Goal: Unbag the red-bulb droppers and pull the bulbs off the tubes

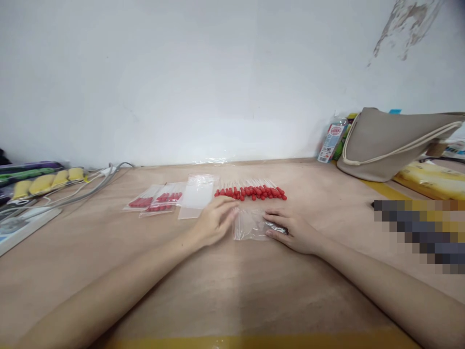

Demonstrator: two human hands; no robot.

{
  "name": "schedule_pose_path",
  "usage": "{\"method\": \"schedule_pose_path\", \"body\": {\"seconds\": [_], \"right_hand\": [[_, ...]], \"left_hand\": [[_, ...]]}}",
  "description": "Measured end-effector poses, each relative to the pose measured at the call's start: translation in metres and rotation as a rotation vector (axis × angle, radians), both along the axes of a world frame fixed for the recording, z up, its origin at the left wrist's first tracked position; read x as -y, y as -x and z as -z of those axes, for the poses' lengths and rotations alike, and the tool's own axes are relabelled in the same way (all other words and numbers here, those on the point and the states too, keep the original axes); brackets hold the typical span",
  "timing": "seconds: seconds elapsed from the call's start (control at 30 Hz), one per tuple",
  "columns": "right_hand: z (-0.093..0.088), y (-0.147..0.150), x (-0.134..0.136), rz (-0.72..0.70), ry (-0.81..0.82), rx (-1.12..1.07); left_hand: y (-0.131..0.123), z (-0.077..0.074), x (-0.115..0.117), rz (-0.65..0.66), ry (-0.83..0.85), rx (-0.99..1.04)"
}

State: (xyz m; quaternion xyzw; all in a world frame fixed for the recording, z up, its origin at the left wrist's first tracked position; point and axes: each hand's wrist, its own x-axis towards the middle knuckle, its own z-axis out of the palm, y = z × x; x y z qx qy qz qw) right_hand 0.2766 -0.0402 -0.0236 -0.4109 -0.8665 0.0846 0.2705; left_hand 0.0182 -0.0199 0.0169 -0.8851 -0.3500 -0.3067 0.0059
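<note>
A clear plastic zip bag (pixel 250 225) lies flat on the table, in front of a row of red-tipped sticks (pixel 254 190). My left hand (pixel 217 220) is at the bag's left end, with thumb and fingertips closed on its edge. On the bag's right end rests my right hand (pixel 296 230), fingers stretched out and apart, pressing on the plastic. The sticks lie side by side, red ends toward me and pale shafts toward the wall. To the left, filled bags (pixel 160 199) hold red-tipped sticks, beside a stack of flat bags (pixel 196 191).
Cables (pixel 98 182), yellow bundles (pixel 47 184) and a white-edged flat object (pixel 31 223) occupy the left side. At the right stand a carton (pixel 331 140) and a grey bag (pixel 392 143) with a cord, near a yellow package (pixel 432 179). A wall (pixel 218 82) bounds the table behind.
</note>
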Motion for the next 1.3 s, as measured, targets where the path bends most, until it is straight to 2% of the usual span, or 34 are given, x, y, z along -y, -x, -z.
{"method": "schedule_pose_path", "body": {"seconds": [0.1,0.17,0.27,0.33,0.4,0.5,0.57,0.67,0.73,0.8,0.87,0.93,1.0,1.07,1.13,1.2,1.3], "right_hand": [[-0.002,0.000,0.001,-0.005,0.020,0.013],[-0.002,0.000,0.001,-0.001,0.029,0.031],[-0.002,-0.002,0.001,0.007,0.051,0.062],[-0.002,-0.004,0.003,0.006,0.072,0.081],[-0.005,-0.004,0.006,-0.008,0.084,0.100],[-0.011,-0.004,0.011,-0.072,0.082,0.120],[-0.015,-0.003,0.015,-0.139,0.080,0.105],[-0.017,-0.001,0.018,-0.220,0.083,0.031],[-0.016,0.000,0.018,-0.233,0.077,-0.023],[-0.014,0.001,0.018,-0.216,0.062,-0.064],[-0.013,0.001,0.018,-0.180,0.043,-0.093],[-0.012,0.001,0.018,-0.140,0.030,-0.106],[-0.012,0.001,0.017,-0.117,0.017,-0.110],[-0.010,0.001,0.016,-0.111,0.007,-0.103],[-0.008,0.001,0.016,-0.105,-0.003,-0.090],[-0.007,0.001,0.015,-0.097,-0.010,-0.075],[-0.007,0.001,0.015,-0.093,-0.021,-0.063]], "left_hand": [[0.002,0.004,0.020,0.161,0.114,-0.278],[0.006,0.005,0.023,0.195,0.228,-0.432],[0.014,0.004,0.021,0.194,0.389,-0.510],[0.017,0.004,0.019,0.186,0.435,-0.472],[0.018,0.005,0.018,0.147,0.435,-0.347],[0.015,0.007,0.016,0.034,0.384,-0.089],[0.015,0.007,0.013,-0.055,0.417,0.027],[0.019,0.006,0.009,-0.141,0.671,0.119],[0.022,0.004,0.006,-0.114,0.861,0.164],[0.028,0.000,0.004,-0.081,0.946,0.162],[0.036,-0.009,-0.001,-0.121,0.863,0.060],[0.048,-0.022,-0.012,-0.250,0.623,-0.104],[0.062,-0.035,-0.028,-0.431,0.326,-0.220],[0.073,-0.043,-0.048,-0.556,0.135,-0.296],[0.081,-0.045,-0.068,-0.621,0.069,-0.349],[0.085,-0.042,-0.085,-0.631,0.057,-0.380],[0.094,-0.033,-0.099,-0.664,0.040,-0.321]]}}
